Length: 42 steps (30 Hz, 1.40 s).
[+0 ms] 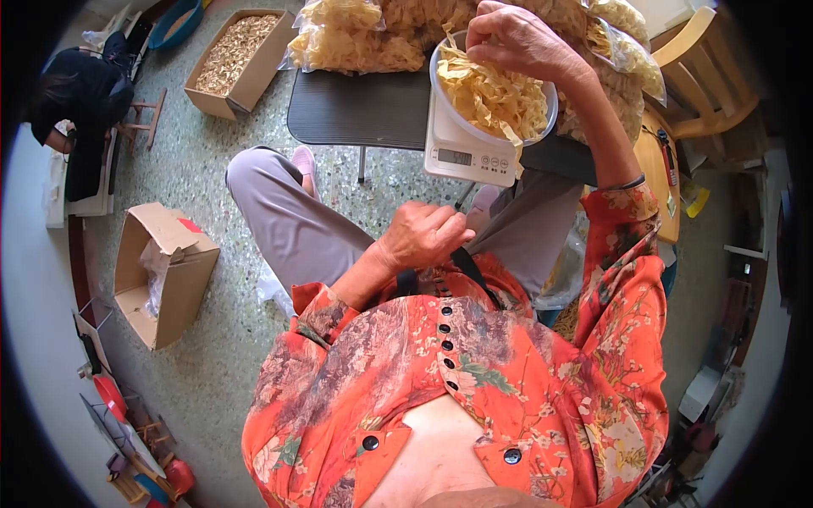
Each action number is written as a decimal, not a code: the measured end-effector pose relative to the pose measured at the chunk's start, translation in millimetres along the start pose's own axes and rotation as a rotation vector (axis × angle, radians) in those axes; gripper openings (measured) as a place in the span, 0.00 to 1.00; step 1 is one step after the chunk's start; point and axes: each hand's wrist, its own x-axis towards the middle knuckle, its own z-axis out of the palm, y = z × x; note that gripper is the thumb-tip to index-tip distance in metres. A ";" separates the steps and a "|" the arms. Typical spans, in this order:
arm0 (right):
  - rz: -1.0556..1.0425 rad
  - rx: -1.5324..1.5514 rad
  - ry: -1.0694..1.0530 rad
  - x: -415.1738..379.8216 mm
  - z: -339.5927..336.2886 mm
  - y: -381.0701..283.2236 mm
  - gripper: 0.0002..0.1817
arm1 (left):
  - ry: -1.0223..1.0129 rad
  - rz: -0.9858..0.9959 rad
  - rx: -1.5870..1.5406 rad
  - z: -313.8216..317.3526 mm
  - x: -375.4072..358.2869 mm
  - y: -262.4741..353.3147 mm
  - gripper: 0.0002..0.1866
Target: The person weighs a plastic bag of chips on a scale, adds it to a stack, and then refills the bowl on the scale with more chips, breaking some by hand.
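A clear plastic bowl [552,118] heaped with dried yellow strips [500,93] stands on a white digital kitchen scale [470,144]. Digits show on the scale's display [455,157]. My right hand [529,46] reaches over the bowl's far rim, its fingers curled and pinched at the strips. One strip hangs over the near rim, down beside the scale's buttons. In front of my belly, my left hand [423,237] is closed in a loose fist, close to a black strap [476,275]. Whatever is inside that fist, if anything, is hidden.
Bulging clear bags of dried strips [360,38] crowd the back of the dark folding table [356,110]. Cardboard boxes [246,76] [182,284] stand on the floor at left. A wooden chair [711,76] is at right. Another person [80,93] bends over at far left.
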 end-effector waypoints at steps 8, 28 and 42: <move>-0.052 0.039 0.114 -2.2 3.7 7.9 0.05 | -0.021 -0.028 0.009 0.4 -2.0 -2.5 0.11; 0.042 0.761 0.321 -35.3 5.0 26.2 0.13 | 0.457 -0.323 -0.103 -51.5 49.3 -30.5 0.04; 0.192 0.477 0.499 -20.7 -7.9 -20.4 0.08 | 0.315 -0.477 -0.790 -67.0 185.5 -61.4 0.24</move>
